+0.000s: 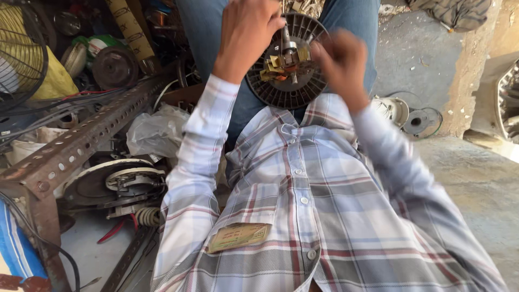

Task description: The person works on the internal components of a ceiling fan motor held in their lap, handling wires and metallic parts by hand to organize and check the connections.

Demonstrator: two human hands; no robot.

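A round dark slotted motor part [281, 92] with a metal shaft and copper-and-yellow windings at its centre rests on my lap, between my knees in blue jeans. My left hand [246, 32] grips its upper left rim, fingers curled over the edge near the shaft. My right hand [341, 64] is blurred at the part's right side, fingers bent towards the centre windings; whether it holds anything I cannot tell. My plaid shirt fills the lower view.
A rusty perforated angle-iron frame [81, 143] runs along the left. Under it lie a fan motor housing [116, 184], a crumpled plastic bag [157, 132] and wires. A fan guard [21, 54] stands top left. A white motor part [392, 108] lies on the concrete floor, right.
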